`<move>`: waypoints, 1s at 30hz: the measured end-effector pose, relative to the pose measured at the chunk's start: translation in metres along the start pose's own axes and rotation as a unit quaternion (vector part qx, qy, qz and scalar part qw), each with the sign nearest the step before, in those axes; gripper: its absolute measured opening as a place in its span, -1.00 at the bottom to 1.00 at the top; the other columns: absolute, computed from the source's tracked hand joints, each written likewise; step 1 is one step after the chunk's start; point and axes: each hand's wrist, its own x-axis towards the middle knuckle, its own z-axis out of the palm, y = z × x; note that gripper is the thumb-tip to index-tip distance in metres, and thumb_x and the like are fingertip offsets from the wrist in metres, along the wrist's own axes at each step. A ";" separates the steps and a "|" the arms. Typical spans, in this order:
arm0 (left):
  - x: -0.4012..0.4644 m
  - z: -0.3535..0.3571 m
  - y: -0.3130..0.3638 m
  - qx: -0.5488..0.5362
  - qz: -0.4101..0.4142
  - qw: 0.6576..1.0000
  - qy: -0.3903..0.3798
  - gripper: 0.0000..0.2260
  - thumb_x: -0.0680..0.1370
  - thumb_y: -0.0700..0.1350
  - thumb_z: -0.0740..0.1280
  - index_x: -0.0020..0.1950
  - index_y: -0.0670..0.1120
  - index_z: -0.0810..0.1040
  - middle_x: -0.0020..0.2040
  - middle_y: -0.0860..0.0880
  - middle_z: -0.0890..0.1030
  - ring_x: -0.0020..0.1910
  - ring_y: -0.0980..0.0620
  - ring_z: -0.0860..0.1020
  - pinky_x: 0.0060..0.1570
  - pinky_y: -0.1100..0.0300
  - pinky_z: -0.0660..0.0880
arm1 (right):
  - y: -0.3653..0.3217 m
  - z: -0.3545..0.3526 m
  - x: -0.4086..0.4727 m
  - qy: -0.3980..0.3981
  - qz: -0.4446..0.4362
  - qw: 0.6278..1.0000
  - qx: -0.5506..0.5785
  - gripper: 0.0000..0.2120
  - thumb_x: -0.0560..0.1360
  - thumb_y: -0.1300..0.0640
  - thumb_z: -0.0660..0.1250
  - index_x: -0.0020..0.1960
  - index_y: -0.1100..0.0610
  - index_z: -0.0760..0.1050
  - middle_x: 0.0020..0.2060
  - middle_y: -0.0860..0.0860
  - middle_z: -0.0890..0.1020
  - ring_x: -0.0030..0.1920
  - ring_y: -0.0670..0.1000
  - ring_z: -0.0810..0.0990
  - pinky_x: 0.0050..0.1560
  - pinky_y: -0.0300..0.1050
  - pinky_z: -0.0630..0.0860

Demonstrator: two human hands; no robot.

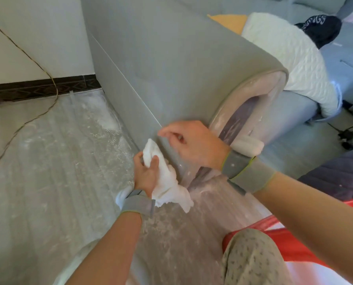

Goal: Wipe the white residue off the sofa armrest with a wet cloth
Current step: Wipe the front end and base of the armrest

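The grey sofa armrest (171, 64) fills the middle of the view, its outer side facing me. Its rounded front end (251, 105) is smeared with white residue and partly covered by clear plastic film. My left hand (145, 173) grips a bunched white cloth (163, 177) against the lower edge of the armrest side. My right hand (190, 142) rests on the armrest just above the cloth, fingers curled and pointing left, holding nothing that I can see.
Plastic sheeting dusted with white powder (58, 151) covers the floor to the left. A thin cord (38, 66) runs along the wall and floor. A white quilted cushion (294, 58) lies on the seat. My knee (251, 258) and a red object (294, 227) are at lower right.
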 end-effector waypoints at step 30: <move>-0.033 0.043 -0.036 0.234 0.190 0.953 -0.016 -0.80 0.55 -0.18 0.24 0.13 -0.02 0.55 0.06 0.15 0.43 -0.03 0.15 0.45 -0.09 0.36 0.31 | 0.031 -0.066 0.084 0.167 0.038 0.890 -0.423 -0.65 0.46 -0.01 0.08 0.13 0.12 0.44 0.22 0.14 0.41 0.28 0.21 0.33 0.18 0.29 0.21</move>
